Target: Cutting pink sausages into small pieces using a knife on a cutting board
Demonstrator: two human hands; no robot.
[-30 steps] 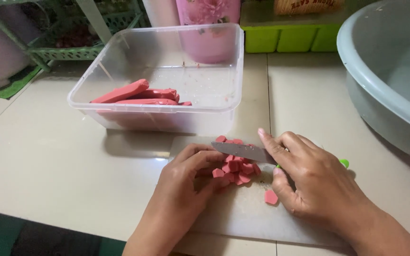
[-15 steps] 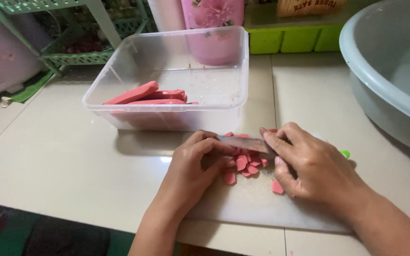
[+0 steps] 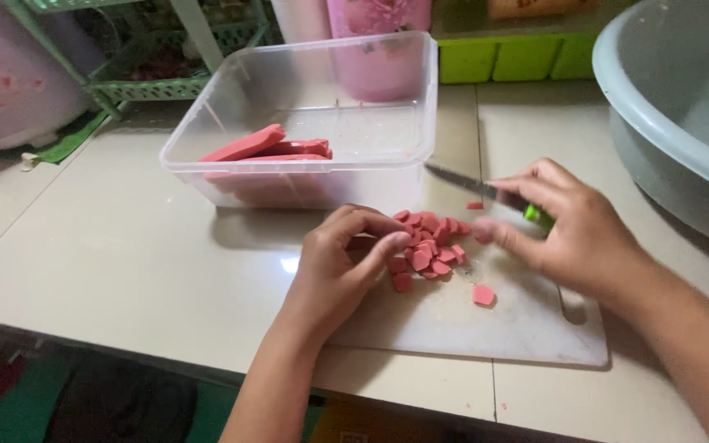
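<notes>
Seen from the head camera, looking down at a white cutting board point(image 3: 527, 328) on the pale bench point(image 3: 108, 262). In the middle of the board, a small heap of pink sausage slices point(image 3: 427, 246), with one slice point(image 3: 483, 294) lying alone a bit nearer the board's front edge. Left hand point(image 3: 342, 262) curled over the left side of the heap, fingers bent and touching the slices, likely to keep them bunched together; nothing gripped inside it, as far as can be told. Right hand point(image 3: 572, 230) over the right side of the board, closed around a knife point(image 3: 473, 187) with a green handle, blade lifted and pointing left past the back edge of the board, probably held up to stay clear of the other hand's fingers. Just behind the board, a clear plastic box point(image 3: 404, 98) with long pink sausage strips point(image 3: 264, 148) still inside, close enough for an easy reach. To the right of the board, a big grey basin point(image 3: 642, 107), quite near the knife hand. Bare bench to the left of the board, so lots of room there. Front edge of the board close to the bench edge.
</notes>
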